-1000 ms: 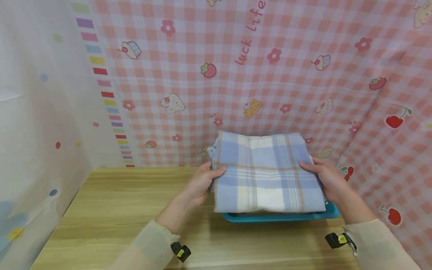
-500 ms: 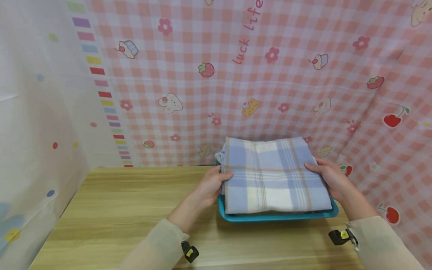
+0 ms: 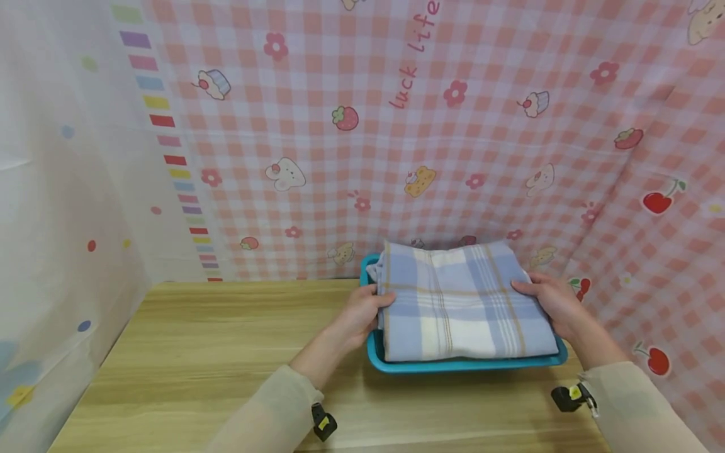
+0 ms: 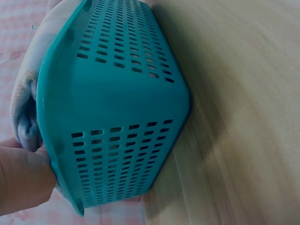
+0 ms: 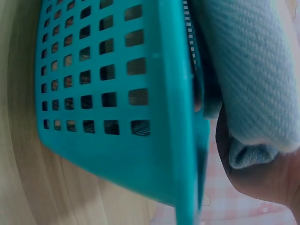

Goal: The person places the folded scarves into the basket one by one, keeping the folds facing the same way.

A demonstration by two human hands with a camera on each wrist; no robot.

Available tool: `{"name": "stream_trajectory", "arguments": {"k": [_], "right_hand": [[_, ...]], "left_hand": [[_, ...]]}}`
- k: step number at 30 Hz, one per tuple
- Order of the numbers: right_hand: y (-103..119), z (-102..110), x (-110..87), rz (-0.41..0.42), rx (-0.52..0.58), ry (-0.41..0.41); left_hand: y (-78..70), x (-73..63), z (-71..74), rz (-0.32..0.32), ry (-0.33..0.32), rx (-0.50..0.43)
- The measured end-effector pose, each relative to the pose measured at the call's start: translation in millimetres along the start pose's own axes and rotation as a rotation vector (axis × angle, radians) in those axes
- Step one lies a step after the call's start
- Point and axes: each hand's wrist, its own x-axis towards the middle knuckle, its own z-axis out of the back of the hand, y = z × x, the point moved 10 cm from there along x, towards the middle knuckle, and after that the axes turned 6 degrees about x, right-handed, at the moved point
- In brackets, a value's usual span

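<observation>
A folded plaid cloth (image 3: pixel 464 308), blue and white with tan lines, lies over the mouth of a turquoise plastic basket (image 3: pixel 470 365). My left hand (image 3: pixel 359 313) grips the cloth's left side, thumb on top and fingers underneath. On the opposite side my right hand (image 3: pixel 552 305) holds it the same way. In the left wrist view, the left hand (image 4: pixel 23 180) is close against the rim of the basket (image 4: pixel 112 103). The right wrist view shows thick twill folds of cloth (image 5: pixel 253 70) above the right hand (image 5: pixel 262 183), beside the basket wall (image 5: pixel 117 154).
The basket stands on a wood-grain table (image 3: pixel 226 352), near its back edge. Behind it hangs a pink checked curtain (image 3: pixel 317 145) with printed fruit and animals. A white dotted curtain (image 3: pixel 68 189) closes off the left. Several items inside show dimly through the basket's holes.
The cloth has come down and slightly to the right into the basket's mouth, both hands still holding it. More of the basket's left and back rim now shows.
</observation>
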Motion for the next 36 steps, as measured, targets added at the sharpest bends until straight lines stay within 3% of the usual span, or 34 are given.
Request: {"name": "stream_trajectory", "arguments": {"k": [17,23,30,36], "right_hand": [[-13,2,8.2,0.006,-0.149,-0.061],[-11,2,8.9,0.001,-0.248,-0.109],[-7,3,6.8,-0.003,-0.332,-0.174],[10,6,-1.6,0.133,-0.416,-0.273]], "left_hand": [[1.5,3.5,0.3,0.063,-0.047,0.119],[-2.8,1.2,2.6,0.066,-0.1,0.268],[-19.0,-5.5,4.1,-0.031,-0.161,0.47],[-35.0,-13.0,4.7,-0.123,-0.204,0.643]]}}
